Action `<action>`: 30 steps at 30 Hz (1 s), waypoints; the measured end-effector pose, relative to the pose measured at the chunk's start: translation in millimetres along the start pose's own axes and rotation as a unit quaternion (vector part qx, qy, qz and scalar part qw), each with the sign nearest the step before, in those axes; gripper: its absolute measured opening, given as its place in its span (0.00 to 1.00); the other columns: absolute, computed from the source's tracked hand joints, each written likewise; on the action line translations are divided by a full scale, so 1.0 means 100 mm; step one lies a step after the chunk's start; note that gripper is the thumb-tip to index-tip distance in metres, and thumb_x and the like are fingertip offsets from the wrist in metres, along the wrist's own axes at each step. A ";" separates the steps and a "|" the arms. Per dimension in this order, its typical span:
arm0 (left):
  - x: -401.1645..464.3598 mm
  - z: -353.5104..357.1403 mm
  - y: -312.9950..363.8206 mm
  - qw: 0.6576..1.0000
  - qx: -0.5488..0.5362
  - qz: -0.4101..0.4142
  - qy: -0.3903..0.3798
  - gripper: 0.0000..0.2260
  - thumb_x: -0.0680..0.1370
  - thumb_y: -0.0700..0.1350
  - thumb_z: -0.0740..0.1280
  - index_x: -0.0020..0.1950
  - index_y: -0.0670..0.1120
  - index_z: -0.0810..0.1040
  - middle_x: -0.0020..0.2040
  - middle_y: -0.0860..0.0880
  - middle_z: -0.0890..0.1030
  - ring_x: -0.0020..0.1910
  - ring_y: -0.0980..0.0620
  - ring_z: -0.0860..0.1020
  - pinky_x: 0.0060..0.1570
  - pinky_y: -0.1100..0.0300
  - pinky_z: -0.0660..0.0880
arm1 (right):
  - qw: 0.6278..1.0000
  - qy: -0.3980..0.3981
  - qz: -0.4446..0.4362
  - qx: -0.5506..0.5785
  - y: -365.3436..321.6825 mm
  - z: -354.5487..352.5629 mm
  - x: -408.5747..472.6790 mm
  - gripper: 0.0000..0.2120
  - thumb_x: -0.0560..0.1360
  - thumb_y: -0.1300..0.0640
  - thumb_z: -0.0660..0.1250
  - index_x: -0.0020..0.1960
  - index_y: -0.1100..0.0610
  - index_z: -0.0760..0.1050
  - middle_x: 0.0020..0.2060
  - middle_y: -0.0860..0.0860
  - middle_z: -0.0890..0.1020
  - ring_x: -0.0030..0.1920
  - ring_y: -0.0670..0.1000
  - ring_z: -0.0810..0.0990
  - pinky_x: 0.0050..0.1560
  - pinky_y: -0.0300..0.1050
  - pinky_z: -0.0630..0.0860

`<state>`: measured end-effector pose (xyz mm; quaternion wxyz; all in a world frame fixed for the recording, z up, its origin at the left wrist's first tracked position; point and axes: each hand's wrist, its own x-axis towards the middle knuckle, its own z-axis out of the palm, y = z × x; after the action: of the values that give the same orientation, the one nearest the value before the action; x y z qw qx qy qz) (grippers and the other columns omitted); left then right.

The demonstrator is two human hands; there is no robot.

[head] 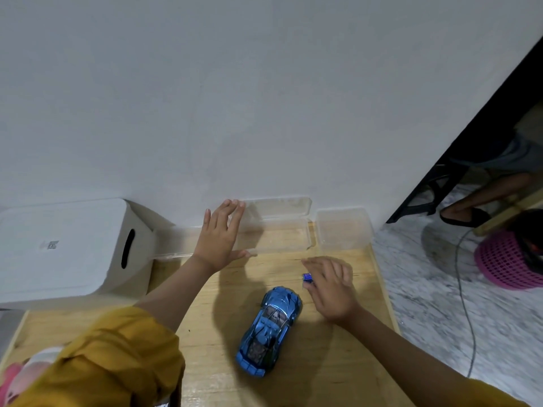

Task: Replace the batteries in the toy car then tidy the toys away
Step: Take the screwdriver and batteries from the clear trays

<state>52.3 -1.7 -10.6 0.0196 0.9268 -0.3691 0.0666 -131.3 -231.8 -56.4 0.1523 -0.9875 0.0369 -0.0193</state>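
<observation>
Blue car (269,330) lies near your right hand (332,286), nose pointing away.
Right fingers pinch a small blue thing (307,277); left hand (220,236) lies flat on the clear box (276,230).

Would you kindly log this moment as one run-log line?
left hand: flat on clear container | right hand: pinching small blue item | blue toy car: upright on wooden table, untouched

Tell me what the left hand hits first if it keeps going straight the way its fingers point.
Likely the clear plastic container: the left hand already lies flat at its left end, fingers aimed toward the wall. Past the upright lid, the wall comes next; depth is uncertain.
</observation>
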 end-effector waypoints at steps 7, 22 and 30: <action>-0.02 0.01 0.03 0.999 0.011 0.012 0.033 0.54 0.56 0.65 0.78 0.72 0.38 0.62 0.68 0.39 0.63 0.68 0.40 0.62 0.57 0.34 0.70 | 0.976 0.191 -0.085 0.065 -0.15 -0.39 0.58 0.18 0.78 0.49 0.56 0.65 0.56 0.70 0.57 0.54 0.76 0.58 0.52 0.69 0.60 0.50 0.69; -0.13 0.06 0.23 0.995 -0.080 0.018 0.049 0.22 0.66 0.42 0.78 0.56 0.40 0.75 0.49 0.40 0.78 0.45 0.42 0.79 0.36 0.54 0.79 | 0.990 0.066 -0.120 0.009 -0.24 -0.35 0.96 0.18 0.67 0.67 0.73 0.55 0.57 0.79 0.48 0.54 0.83 0.48 0.58 0.81 0.49 0.54 0.79; -0.14 0.13 0.27 0.995 -0.095 0.009 -0.007 0.10 0.65 0.38 0.78 0.41 0.41 0.80 0.39 0.44 0.77 0.37 0.43 0.78 0.19 0.59 0.72 | 0.996 0.009 -0.083 -0.002 -0.25 -0.16 0.85 0.26 0.58 0.75 0.74 0.50 0.53 0.81 0.50 0.52 0.81 0.50 0.57 0.80 0.25 0.40 0.70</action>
<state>25.5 -13.0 -25.8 0.1043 0.9177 -0.3826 0.0250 -46.0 -219.6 -31.2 0.1480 -0.9871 -0.0440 -0.0410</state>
